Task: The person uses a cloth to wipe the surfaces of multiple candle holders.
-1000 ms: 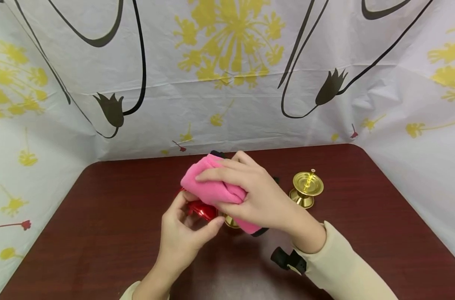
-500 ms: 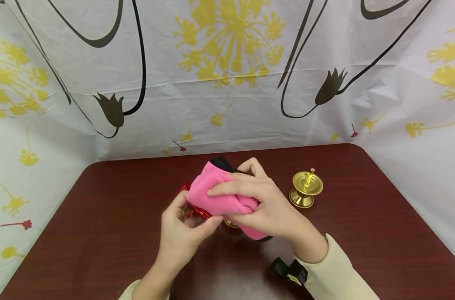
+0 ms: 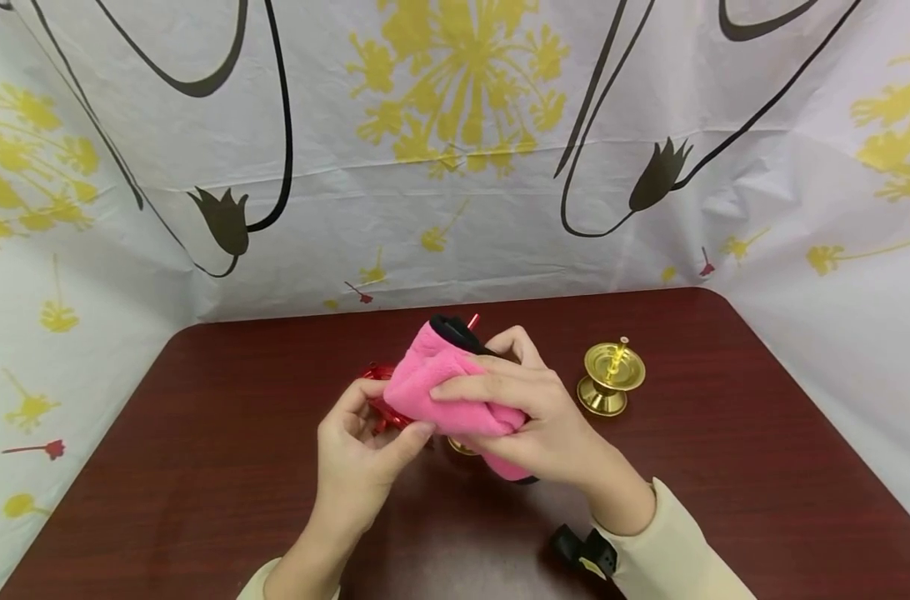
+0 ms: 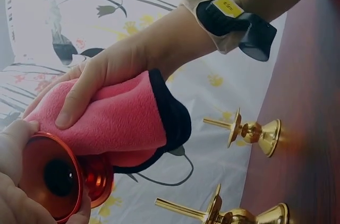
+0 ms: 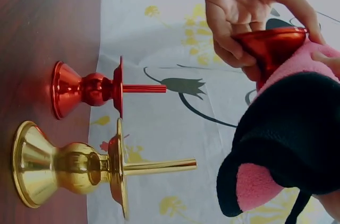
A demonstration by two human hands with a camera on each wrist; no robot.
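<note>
My left hand (image 3: 357, 454) holds a shiny red metal candle holder (image 5: 271, 46) by its flared base, fingers and thumb around the rim. In the left wrist view the hollow underside of that base (image 4: 40, 165) faces the camera. A folded pink cloth (image 3: 443, 392) with black edging is gripped in my right hand (image 3: 533, 412) and lies against the red candle holder, hiding its upper part. Close behind the cloth stands a gold candle holder (image 5: 69, 165), mostly covered in the head view.
Another red candle holder (image 5: 95, 88) with a thin spike stands upright beyond the cloth. To the right on the dark reddish table (image 3: 200, 467) is a second gold candle holder (image 3: 608, 379). A white flower-printed sheet (image 3: 455, 225) hangs behind and at both sides.
The right hand and cloth have shifted right and slightly down along the red candle holder. The held candle holder has turned a little in the left hand, and a red spike shows behind the cloth.
</note>
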